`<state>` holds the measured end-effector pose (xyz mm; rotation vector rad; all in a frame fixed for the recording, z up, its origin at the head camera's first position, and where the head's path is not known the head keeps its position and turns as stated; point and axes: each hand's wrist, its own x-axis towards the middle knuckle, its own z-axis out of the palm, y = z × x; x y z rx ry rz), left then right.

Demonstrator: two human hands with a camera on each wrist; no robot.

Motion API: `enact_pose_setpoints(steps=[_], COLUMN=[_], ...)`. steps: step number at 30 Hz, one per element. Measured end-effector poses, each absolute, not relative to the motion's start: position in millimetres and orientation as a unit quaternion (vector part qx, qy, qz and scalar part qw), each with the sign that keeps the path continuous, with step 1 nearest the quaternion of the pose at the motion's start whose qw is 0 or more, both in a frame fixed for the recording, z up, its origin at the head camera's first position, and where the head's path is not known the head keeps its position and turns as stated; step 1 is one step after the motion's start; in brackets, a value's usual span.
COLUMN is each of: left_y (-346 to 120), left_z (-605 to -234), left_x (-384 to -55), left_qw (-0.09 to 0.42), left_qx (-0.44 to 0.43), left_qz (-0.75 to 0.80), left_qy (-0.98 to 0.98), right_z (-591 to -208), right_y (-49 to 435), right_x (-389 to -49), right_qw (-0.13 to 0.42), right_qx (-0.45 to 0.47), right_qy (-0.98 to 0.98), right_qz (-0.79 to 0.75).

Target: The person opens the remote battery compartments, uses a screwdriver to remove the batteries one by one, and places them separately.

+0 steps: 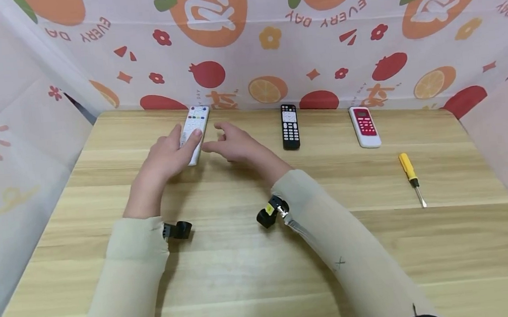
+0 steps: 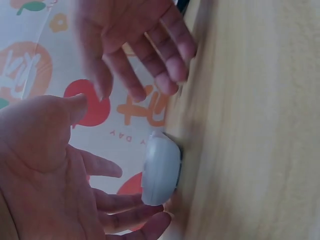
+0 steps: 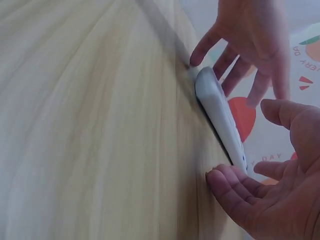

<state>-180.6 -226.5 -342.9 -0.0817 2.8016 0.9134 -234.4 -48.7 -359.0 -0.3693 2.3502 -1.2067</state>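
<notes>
While the left hand (image 1: 164, 155) reaches forward with its fingers loosely extended, its thumb slants over the white remote (image 1: 194, 121), which lies on the tabletop (image 1: 227, 280) between both hands; whether the left fingertips touch it is hard to tell. Just beside its right edge, the right hand (image 1: 237, 145) is open and holds nothing. Farther right lie a black remote (image 1: 290, 127), a red-faced remote (image 1: 365, 126) and, nearer the person, a yellow-handled screwdriver (image 1: 411, 178).
</notes>
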Motion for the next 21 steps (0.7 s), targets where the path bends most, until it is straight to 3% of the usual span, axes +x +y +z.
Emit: enact_pose_setpoints(steps=[14, 21], left_y=[-222, -209], left_z=[-350, -349], left_x=[-184, -185], left_qw=[0.064, 0.088], left_qx=[-0.016, 0.01], left_qz=[0.284, 0.293], left_qy=[0.957, 0.952], right_z=[-368, -371], right_y=[-80, -65], right_x=[-230, -223], right_qw=[0.238, 0.221], right_qx=[-0.066, -0.017], right_qy=[0.755, 0.711], right_qz=[-0.608, -0.667])
